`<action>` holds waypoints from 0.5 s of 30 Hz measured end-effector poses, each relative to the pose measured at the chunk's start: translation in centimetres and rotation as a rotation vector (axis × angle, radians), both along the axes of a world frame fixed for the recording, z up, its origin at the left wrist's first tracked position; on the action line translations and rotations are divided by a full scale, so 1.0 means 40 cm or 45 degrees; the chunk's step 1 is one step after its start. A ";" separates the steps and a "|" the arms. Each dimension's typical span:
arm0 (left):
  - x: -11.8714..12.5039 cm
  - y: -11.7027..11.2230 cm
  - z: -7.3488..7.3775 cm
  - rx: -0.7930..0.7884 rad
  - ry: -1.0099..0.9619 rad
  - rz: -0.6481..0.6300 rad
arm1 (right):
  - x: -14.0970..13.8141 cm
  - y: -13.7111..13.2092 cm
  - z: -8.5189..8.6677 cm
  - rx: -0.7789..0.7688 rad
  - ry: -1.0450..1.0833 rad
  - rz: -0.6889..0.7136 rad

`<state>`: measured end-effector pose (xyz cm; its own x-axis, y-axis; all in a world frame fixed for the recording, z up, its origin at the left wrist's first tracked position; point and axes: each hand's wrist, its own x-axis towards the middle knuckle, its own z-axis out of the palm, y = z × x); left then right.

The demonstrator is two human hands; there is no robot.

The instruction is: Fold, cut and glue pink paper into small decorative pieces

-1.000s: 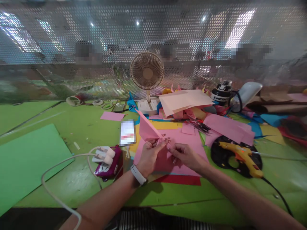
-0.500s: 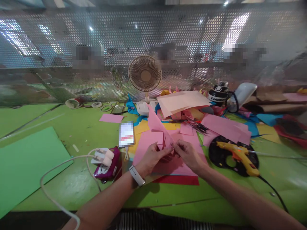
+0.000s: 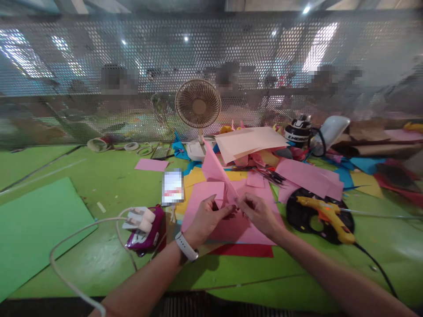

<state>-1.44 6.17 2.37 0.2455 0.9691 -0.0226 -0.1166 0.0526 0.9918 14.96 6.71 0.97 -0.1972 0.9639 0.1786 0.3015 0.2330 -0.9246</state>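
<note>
Both hands meet at a folded piece of pink paper (image 3: 214, 165) that rises upright, its pointed end leaning toward the fan. My left hand (image 3: 206, 220), with a white watch on its wrist, is closed on the lower left of the paper, thumb toward the right. With thumb and fingertips pressed together, my right hand (image 3: 256, 213) pinches the paper's lower right edge. The fingers hide the paper's bottom end. Below the hands lie flat pink sheets (image 3: 257, 233), over a red sheet (image 3: 246, 251) and yellow paper.
A yellow glue gun (image 3: 330, 218) lies on a black round holder at the right. A phone (image 3: 172, 187) and a purple box with plugs (image 3: 145, 229) are at the left. A fan (image 3: 198, 105) stands behind, before a perforated screen. A green sheet (image 3: 36, 233) lies far left.
The whole view has shifted slightly left and down. Both hands keep their grip on the folded pink paper, with hardly any change in the fingers.
</note>
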 end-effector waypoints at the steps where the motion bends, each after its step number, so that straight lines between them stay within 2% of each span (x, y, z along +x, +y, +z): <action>1: -0.001 0.000 0.002 0.003 -0.006 -0.015 | 0.004 0.002 0.003 -0.001 0.017 0.030; 5: -0.005 0.000 0.013 0.006 0.015 -0.010 | 0.025 0.013 0.009 -0.067 0.087 0.278; 7: -0.005 -0.002 0.017 -0.005 0.012 -0.003 | 0.032 0.017 0.010 -0.061 0.066 0.334; 11: -0.006 -0.012 0.027 -0.109 -0.006 -0.068 | 0.028 0.012 0.006 -0.038 0.065 0.270; 15: -0.010 -0.020 0.028 -0.216 0.081 -0.181 | 0.018 0.001 0.005 -0.021 0.038 0.231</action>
